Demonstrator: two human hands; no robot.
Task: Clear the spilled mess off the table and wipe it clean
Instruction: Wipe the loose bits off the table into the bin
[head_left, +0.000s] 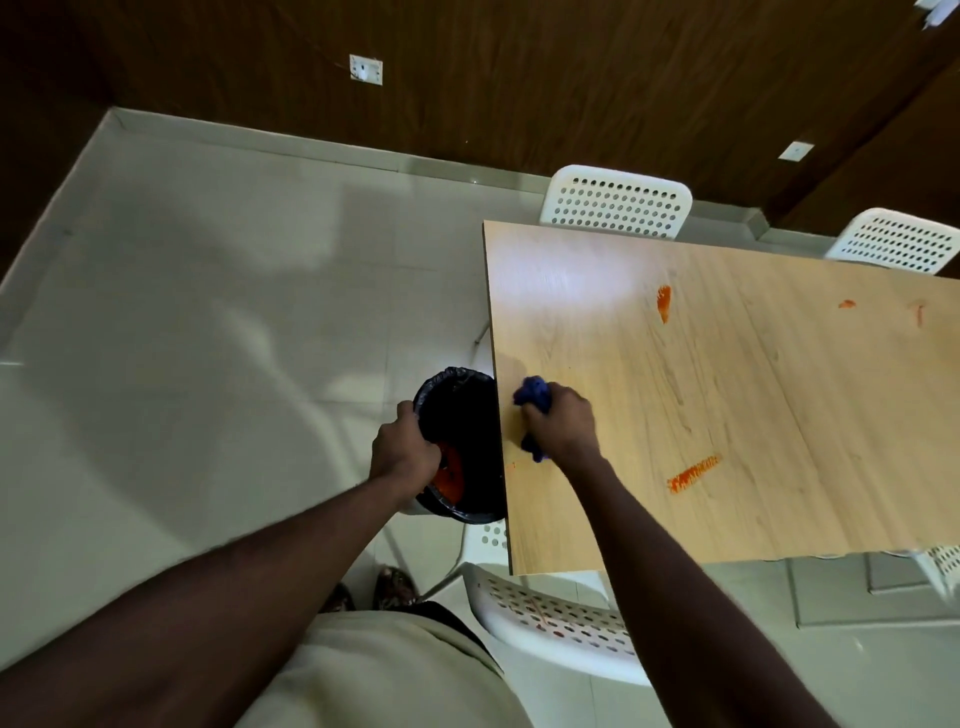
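A light wooden table (779, 415) carries several orange-red smears: one long streak (693, 472) near the front, one blot (663, 302) further back, two faint marks (847, 304) at the far right. My right hand (563, 420) grips a bunched blue cloth (532, 393) and presses it on the table near its left edge. My left hand (405, 452) grips the rim of a bin lined with a black bag (457, 387), held just below the table's left edge. Orange-red mess (451, 475) lies inside the bin.
White perforated chairs stand round the table: one at the near side (556, 618), two at the far side (615, 202) (898, 241). Pale tiled floor (208, 312) stretches to the left. A dark wood-panelled wall (519, 78) closes the back. My feet (395, 584) are below the bin.
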